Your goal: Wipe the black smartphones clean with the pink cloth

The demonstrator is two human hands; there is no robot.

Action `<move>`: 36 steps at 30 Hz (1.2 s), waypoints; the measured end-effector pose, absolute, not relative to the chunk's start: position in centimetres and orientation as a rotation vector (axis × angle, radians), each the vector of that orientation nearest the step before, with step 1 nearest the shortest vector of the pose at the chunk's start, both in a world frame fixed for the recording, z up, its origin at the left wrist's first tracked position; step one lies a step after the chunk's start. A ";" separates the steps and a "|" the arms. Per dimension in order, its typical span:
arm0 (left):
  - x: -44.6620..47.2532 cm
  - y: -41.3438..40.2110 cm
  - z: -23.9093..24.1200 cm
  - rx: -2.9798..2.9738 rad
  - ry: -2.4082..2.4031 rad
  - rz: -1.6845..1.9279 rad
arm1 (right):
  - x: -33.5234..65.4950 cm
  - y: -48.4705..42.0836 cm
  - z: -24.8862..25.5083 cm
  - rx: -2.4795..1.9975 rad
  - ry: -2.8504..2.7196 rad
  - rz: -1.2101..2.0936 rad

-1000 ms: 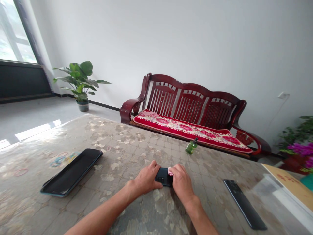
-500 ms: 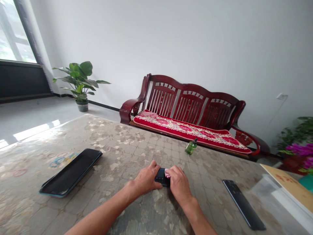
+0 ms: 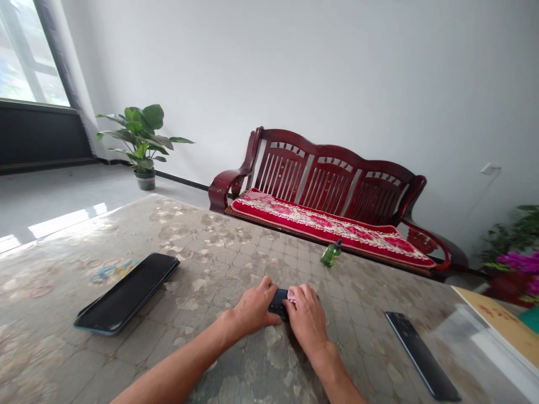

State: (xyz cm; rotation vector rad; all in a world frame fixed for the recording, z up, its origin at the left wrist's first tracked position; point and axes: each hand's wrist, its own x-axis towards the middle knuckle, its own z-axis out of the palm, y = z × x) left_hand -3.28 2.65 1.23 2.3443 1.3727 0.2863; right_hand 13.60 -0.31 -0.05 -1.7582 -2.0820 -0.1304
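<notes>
Near the middle of the table lies a small dark oblong device (image 3: 277, 303), whose exact kind I cannot make out. My left hand (image 3: 256, 306) grips its left end, with the thumb along the near edge and the fingers over the far side. A pink cloth (image 3: 291, 295) is pinched under the fingers of my right hand (image 3: 308, 317), pressed against the device's upper face. The right part of the device is hidden beneath that hand.
A tablet in a case (image 3: 128, 294) lies at left beside several coloured bands (image 3: 110, 269). A green bottle (image 3: 331, 253) stands beyond my hands. At right are a black remote control (image 3: 421, 354) and a yellowish box (image 3: 497, 317). A wooden bench (image 3: 328, 179) stands behind the table (image 3: 219, 252).
My right hand has shifted slightly over the device, its fingers now flatter and covering more of the pink cloth. My left hand keeps its grip. The whole view has drifted a little.
</notes>
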 end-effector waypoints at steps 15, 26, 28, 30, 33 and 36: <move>-3.2 2.4 2.1 2.336 1.400 0.218 | 17.0 0.1 -1.2 -1.602 -2.079 -0.083; -3.2 2.5 2.1 2.329 1.392 0.220 | 18.4 0.2 -0.7 -1.602 -2.096 -0.102; -3.2 2.5 2.2 2.318 1.397 0.207 | 17.9 0.4 -0.7 -1.597 -2.123 -0.137; -3.2 2.4 2.4 2.308 1.400 0.196 | 16.8 0.4 -0.7 -1.568 -2.175 -0.146; -3.2 2.4 2.4 2.311 1.395 0.213 | 15.2 0.2 -0.6 -1.507 -2.250 -0.121; -3.2 2.4 2.4 2.320 1.393 0.218 | 15.3 0.0 -0.5 -1.487 -2.264 -0.104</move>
